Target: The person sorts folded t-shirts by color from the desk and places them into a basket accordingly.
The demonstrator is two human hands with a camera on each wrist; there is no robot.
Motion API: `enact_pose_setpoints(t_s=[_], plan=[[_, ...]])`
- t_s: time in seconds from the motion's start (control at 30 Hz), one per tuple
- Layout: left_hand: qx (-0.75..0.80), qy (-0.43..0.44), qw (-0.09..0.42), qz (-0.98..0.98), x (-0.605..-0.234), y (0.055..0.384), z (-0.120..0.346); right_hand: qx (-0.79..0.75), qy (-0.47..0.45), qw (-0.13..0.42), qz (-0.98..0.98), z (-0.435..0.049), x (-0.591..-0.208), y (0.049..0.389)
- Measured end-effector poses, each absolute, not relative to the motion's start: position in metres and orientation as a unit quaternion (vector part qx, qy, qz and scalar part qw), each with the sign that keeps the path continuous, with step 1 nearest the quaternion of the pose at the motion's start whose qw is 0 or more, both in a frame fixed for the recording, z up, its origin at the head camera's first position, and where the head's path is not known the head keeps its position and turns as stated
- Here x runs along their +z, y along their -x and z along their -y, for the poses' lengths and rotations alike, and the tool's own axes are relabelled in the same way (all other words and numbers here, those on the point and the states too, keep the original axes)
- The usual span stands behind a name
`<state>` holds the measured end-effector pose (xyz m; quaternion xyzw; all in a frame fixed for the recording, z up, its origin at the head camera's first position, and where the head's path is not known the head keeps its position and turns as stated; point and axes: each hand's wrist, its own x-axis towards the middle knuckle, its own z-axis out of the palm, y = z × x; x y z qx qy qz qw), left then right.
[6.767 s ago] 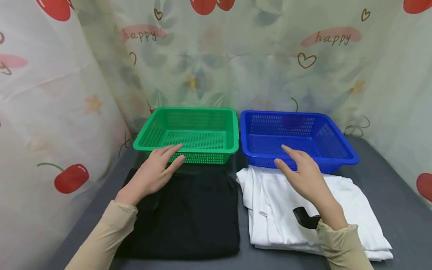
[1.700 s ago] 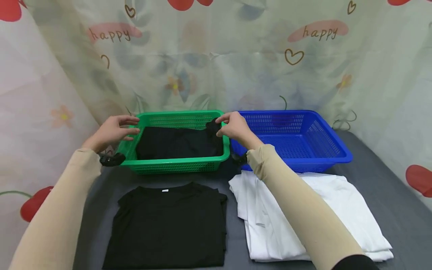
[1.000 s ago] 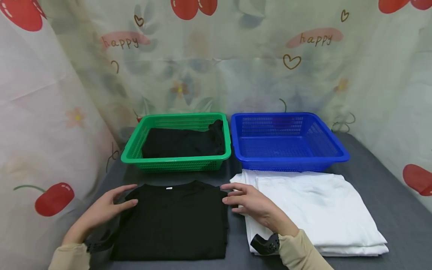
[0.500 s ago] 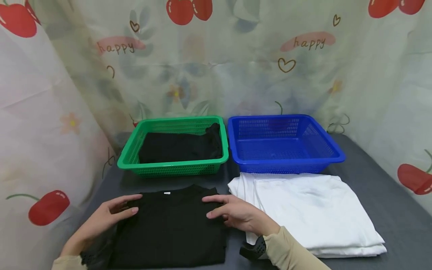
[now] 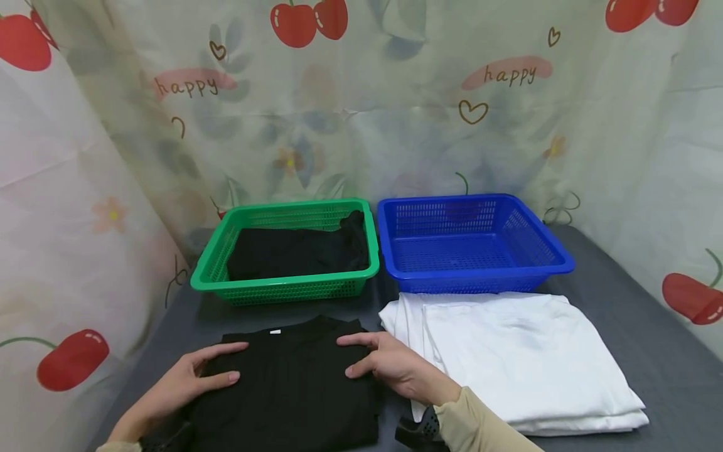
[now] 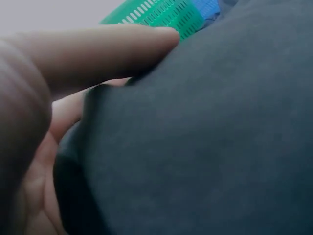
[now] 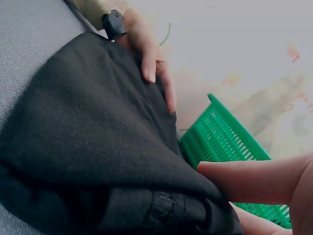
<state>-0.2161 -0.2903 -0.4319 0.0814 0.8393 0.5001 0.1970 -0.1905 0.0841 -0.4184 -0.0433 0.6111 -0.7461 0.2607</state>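
Note:
A folded black T-shirt point(image 5: 294, 383) with a small white neck label lies at the front left of the table. My left hand point(image 5: 172, 389) grips its left edge; in the left wrist view the thumb point(image 6: 107, 54) lies over the cloth, with fingers behind the edge. On the other side, my right hand point(image 5: 401, 370) holds the right edge, its thumb point(image 7: 244, 181) on top and another finger partly hidden beneath. Behind the shirt, the green basket point(image 5: 285, 282) contains another folded black garment point(image 5: 294, 251), bunched up at its right end.
Beside the green basket stands a blue basket point(image 5: 480, 274) with nothing in it. Folded white garments point(image 5: 519, 358) lie in front of it, close to my right hand. A printed curtain point(image 5: 361, 144) surrounds the grey table point(image 5: 615, 314) at the back and sides.
A black garment has come into the green basket since the first frame. My hands have drawn back from that basket to the front T-shirt and closed on its side edges.

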Motion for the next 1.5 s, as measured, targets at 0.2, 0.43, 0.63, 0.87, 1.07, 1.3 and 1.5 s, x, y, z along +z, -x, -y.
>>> enact_pose_setpoints(t_s=[0.2, 0.43, 0.63, 0.87, 1.07, 1.3, 1.5], plan=[[0.501, -0.071, 0.158, -0.848, -0.435, 0.217, 0.286, -0.743, 0.037, 0.255, -0.618, -0.086, -0.418, 0.191], [0.532, -0.026, 0.148, -0.833, -0.435, 0.215, 0.283, -0.744, 0.034, 0.244, -0.621, -0.088, -0.415, 0.193], [0.567, -0.015, 0.136, -0.812, -0.43, 0.211, 0.281, -0.746, 0.038, 0.237, -0.621, -0.089, -0.411, 0.195], [0.579, -0.019, 0.122, -0.806, -0.427, 0.21, 0.28, -0.749, 0.041, 0.232, -0.62, -0.092, -0.407, 0.195], [0.599, -0.03, 0.112, -0.792, -0.414, 0.204, 0.274, -0.755, 0.046, 0.239, -0.608, -0.097, -0.397, 0.194], [0.624, -0.091, 0.084, -0.771, -0.385, 0.197, 0.268, -0.745, 0.104, 0.229, -0.618, -0.117, -0.368, 0.199], [0.614, -0.174, 0.081, -0.765, -0.361, 0.211, 0.27, -0.736, 0.161, 0.21, -0.623, -0.133, -0.334, 0.216]])
